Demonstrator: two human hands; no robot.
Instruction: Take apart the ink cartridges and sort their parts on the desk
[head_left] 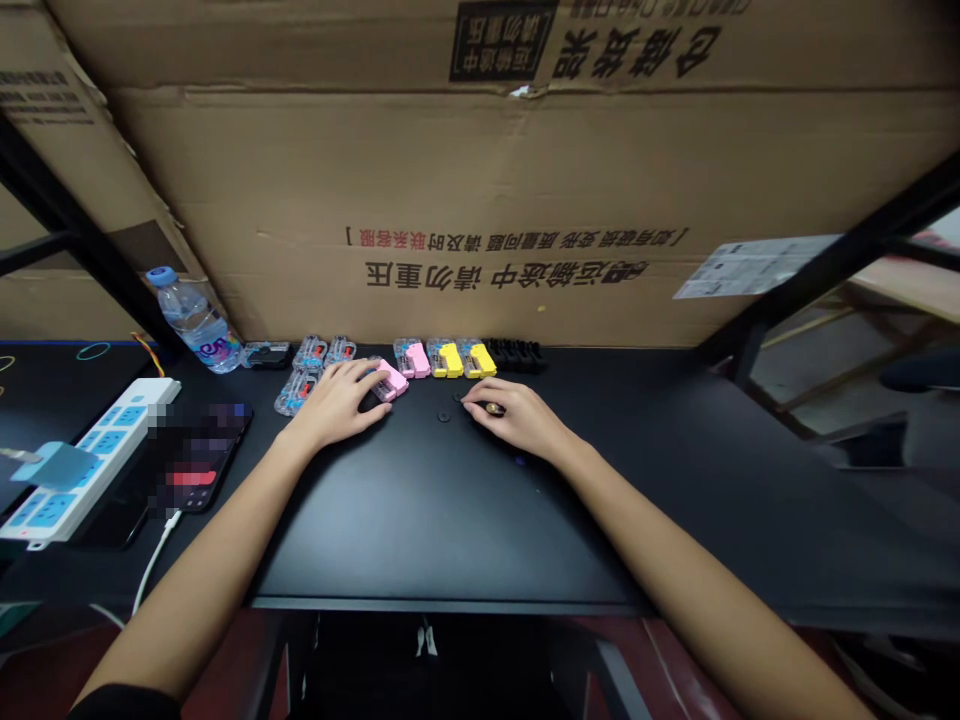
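Observation:
My left hand (pixel 341 403) lies with fingers spread, its fingertips on a pink and clear device (pixel 391 381). Beside it stand clear devices with red parts (pixel 298 389), partly covered by the hand. My right hand (pixel 517 415) is pinched near a small black disc (pixel 457 398); a dark item with a gold-coloured spot (pixel 495 409) shows under its fingers. Another black disc (pixel 444 416) lies just left of these fingertips. Behind the hands, another pink device (pixel 412 358), two yellow ones (pixel 448 359) and several black parts (pixel 516 355) form a row.
Cardboard (pixel 420 180) rises behind the black table (pixel 450 540). At the left are a water bottle (pixel 196 320), a white power strip (pixel 97 455), a phone (pixel 206 460) and a white cable (pixel 156 560). Black metal posts (pixel 810 280) frame the sides.

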